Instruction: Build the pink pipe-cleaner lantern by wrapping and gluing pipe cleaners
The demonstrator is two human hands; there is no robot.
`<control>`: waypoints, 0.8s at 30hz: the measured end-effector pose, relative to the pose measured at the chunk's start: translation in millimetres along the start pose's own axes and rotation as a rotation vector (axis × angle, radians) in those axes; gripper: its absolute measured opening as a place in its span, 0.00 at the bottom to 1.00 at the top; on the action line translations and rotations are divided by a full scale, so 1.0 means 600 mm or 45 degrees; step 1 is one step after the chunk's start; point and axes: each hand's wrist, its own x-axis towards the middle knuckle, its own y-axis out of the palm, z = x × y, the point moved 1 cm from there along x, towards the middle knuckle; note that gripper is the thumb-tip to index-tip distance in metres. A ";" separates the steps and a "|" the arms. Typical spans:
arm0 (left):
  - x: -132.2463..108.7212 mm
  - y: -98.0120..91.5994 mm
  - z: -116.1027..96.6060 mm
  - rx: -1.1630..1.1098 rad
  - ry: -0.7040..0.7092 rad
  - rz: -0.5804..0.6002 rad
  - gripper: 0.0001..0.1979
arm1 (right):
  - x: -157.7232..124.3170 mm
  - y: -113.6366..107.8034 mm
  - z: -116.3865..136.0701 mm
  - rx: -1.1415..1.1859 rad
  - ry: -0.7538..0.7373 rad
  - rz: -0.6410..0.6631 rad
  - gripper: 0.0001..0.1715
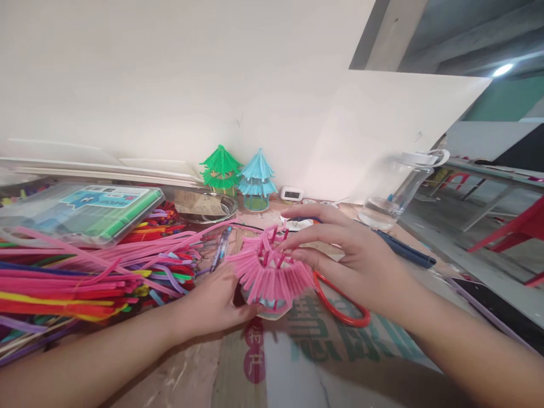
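A small pink pipe-cleaner pavilion [276, 281] stands on a pale base in front of me. Its lower roof is a ring of fuzzy strips, with dark pink posts rising above it. My left hand [219, 300] holds the model low on its left side, thumb at the base. Over the top, my right hand [340, 243] has its fingers and thumb closed around the upper posts; its fingertips are partly lost among the pink strips. Orange-handled scissors [355, 320] lie under and beside my right hand.
Bundles of coloured pipe cleaners [72, 286] and a clear plastic case [80, 212] fill the left. Behind stand a green pavilion [221, 170], a blue pavilion [257, 181] and a small digital clock [292, 194]. A water bottle [395, 190] and a phone [505, 311] are at right.
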 end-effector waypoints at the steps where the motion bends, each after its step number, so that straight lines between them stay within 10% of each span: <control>1: 0.000 0.000 0.001 -0.002 -0.012 -0.005 0.15 | 0.000 0.001 -0.002 0.000 -0.015 -0.010 0.09; 24: 0.002 -0.002 0.001 -0.060 -0.017 0.000 0.15 | -0.002 0.017 -0.012 -0.049 -0.133 -0.018 0.14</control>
